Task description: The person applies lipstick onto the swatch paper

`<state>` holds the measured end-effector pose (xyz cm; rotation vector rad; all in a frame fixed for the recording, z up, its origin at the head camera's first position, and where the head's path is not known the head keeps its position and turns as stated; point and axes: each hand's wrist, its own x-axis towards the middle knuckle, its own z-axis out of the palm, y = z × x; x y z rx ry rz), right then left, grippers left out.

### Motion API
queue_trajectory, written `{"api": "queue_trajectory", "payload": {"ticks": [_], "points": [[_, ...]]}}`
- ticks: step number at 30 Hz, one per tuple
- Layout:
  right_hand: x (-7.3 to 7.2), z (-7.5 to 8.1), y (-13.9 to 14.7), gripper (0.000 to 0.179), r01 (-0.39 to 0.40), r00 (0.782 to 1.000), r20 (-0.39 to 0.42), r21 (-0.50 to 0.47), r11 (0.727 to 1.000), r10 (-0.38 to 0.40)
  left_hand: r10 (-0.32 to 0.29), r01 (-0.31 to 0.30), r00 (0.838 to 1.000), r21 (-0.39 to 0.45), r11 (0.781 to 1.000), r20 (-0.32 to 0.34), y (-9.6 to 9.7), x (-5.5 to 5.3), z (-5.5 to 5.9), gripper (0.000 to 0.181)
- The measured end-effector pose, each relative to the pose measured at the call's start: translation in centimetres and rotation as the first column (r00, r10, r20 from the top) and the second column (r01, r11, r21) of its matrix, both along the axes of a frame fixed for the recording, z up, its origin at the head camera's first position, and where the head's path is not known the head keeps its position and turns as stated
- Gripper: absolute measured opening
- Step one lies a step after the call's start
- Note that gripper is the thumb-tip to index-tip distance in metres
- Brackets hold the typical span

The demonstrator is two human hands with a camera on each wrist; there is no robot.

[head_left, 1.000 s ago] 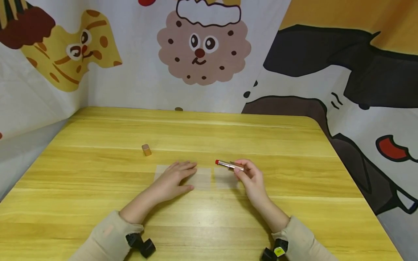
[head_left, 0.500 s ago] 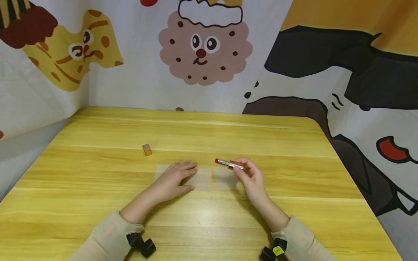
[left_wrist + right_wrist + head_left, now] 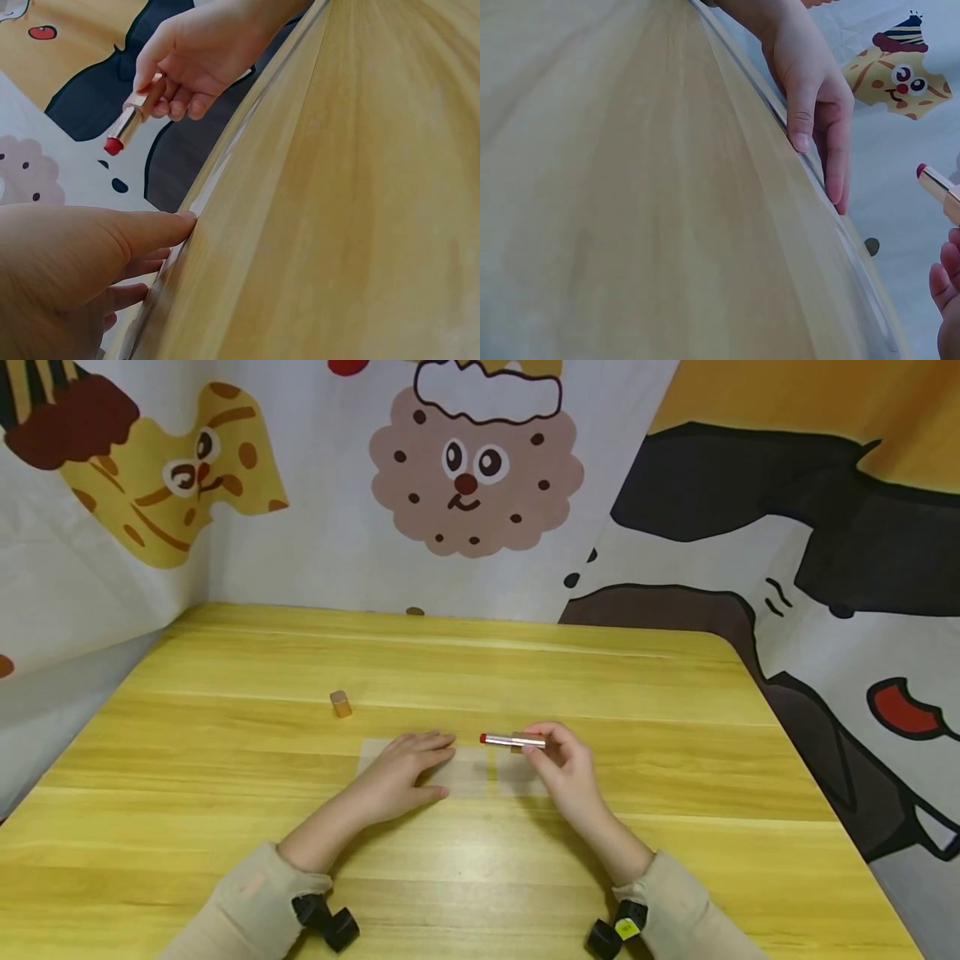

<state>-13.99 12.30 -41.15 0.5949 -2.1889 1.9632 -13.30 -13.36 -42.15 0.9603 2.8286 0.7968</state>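
Note:
A lipstick (image 3: 517, 740) with its red tip showing is pinched between the thumb and fingers of my right hand (image 3: 567, 772). It lies nearly level above the table, tip toward the left, as the left wrist view also shows with the lipstick (image 3: 133, 116) raised off the surface. My left hand (image 3: 401, 777) rests with spread fingers on a thin, see-through sheet (image 3: 468, 772) on the table. A second pale sheet (image 3: 517, 777) lies just right of it, partly under the right hand. The small tan lipstick cap (image 3: 341, 704) stands apart, beyond the left hand.
The wooden table (image 3: 480, 877) spreads under both hands. Behind it hangs a white cloth (image 3: 315, 560) printed with cartoon food faces. A black wrist camera (image 3: 326, 922) sits at the left sleeve and another camera (image 3: 615, 931) at the right.
My right hand has moved slightly left with the lipstick, which has turned closer to level. The left hand stays in place on the sheet.

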Motion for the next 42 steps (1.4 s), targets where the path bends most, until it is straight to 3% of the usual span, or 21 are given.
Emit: {"api": "queue_trajectory", "payload": {"ticks": [7, 16, 27, 42], "points": [[0.5, 1.6, -0.9, 0.012, 0.008, 1.000, 0.030, 0.062, 0.998, -0.010, 0.003, -0.003, 1.000, -0.004, 1.000, 0.000, 0.0, -0.1, -0.1, 0.058], [0.4, 1.8, -1.6, 0.015, 0.010, 0.996, 0.081, 0.166, 0.986, -0.023, 0.008, -0.008, 1.000, -0.004, 1.000, 0.008, 0.2, -0.1, 0.0, 0.058], [0.4, 1.6, -2.0, 0.016, 0.016, 1.000, 0.008, 0.241, 0.970, -0.018, 0.015, -0.015, 1.000, -0.007, 1.000, 0.010, 0.2, 0.0, 0.0, 0.057], [0.3, 1.8, -2.6, 0.018, 0.023, 1.000, -0.006, 0.294, 0.956, -0.022, 0.012, -0.012, 1.000, -0.004, 1.000, 0.000, 0.2, 0.0, -0.1, 0.057]]}}
